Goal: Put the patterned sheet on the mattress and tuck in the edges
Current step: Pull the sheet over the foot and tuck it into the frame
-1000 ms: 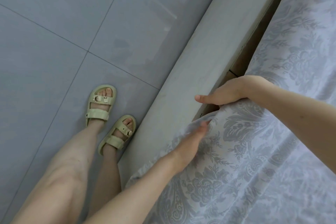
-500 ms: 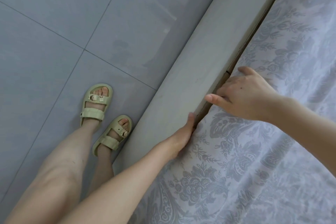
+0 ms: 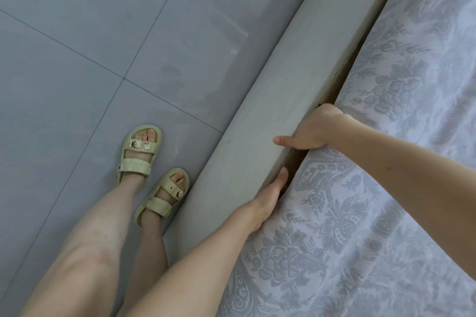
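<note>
The patterned sheet (image 3: 360, 213), pale with a grey floral print, covers the mattress on the right. My left hand (image 3: 269, 197) is pushed flat into the gap between the mattress side and the grey bed rail (image 3: 257, 136). Only its thumb and the back of the hand show. A little farther along, my right hand (image 3: 311, 128) reaches over the sheet. Its fingers go down into the same gap round the sheet-covered mattress edge, and its thumb lies stretched out on the rail. The fingertips of both hands are hidden.
A brown inner board (image 3: 332, 90) shows in the narrow gap beyond my right hand. Grey glossy floor tiles (image 3: 103, 59) fill the left. My legs and feet in pale green sandals (image 3: 139, 154) stand close against the rail.
My right hand left the top of the sheet and went back down into the gap at the mattress edge. My left hand slid deeper between mattress and rail.
</note>
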The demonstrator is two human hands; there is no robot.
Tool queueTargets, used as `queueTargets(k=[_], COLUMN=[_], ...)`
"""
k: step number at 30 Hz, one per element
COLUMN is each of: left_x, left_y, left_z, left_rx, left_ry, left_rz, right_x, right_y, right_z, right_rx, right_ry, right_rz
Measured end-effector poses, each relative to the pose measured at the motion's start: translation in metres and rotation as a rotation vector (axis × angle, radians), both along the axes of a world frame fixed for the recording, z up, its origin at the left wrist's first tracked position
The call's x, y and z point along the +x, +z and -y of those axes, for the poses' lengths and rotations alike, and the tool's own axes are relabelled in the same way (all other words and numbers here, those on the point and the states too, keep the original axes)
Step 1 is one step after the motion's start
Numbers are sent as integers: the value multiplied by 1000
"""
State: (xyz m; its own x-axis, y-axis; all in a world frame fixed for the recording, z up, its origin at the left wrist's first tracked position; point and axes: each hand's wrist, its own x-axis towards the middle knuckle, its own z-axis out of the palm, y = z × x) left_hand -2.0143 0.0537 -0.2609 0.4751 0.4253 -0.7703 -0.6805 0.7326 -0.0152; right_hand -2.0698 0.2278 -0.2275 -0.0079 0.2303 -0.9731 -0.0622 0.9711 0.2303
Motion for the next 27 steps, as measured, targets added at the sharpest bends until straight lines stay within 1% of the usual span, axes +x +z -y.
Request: queueTargets(k=[2,5,7,10,11,12,13,15,18,20,22,25,27], left_x=[-9,-15,-16,-12,-7,-2,5,19,31,34,33,37,40], left_y=[4,6,4,-3,-7,-9,-12,-15,-19,-20,-19,-22,-21], left_z=[-2,9,32,89,110,130,147,169,178,181,181,199,216], left_rx=[38,111,47,-89,-111,-115,-107,-87,-107,-135,-102,-53,-24], left_ry=[-3,-2,26,174,169,115,41,-30,65,140,124,74,82], left_rz=[11,-56,-183,-436,-508,-551,-561,-494,-298,-245,-288,-429,-443], right_x=[-3,-3,9,29,36,43,50,61,73,76,76,76,74], right_y=[6,22,31,40,40,39,38,36,34,31,25,14,8], right_z=[5,29,55,92,103,113,124,141,160,169,175,191,202], right_rx=[-18,-130,-217,-296,-313,-330,-348,-379,-378,-344,-307,-229,-170], right_ry=[-35,-25,-93,-204,-235,-261,-278,-281,-216,-193,-195,-205,-188], right_rz=[-48,-242,-306,-317,-299,-280,-272,-273,-278,-242,-183,-104,-55])
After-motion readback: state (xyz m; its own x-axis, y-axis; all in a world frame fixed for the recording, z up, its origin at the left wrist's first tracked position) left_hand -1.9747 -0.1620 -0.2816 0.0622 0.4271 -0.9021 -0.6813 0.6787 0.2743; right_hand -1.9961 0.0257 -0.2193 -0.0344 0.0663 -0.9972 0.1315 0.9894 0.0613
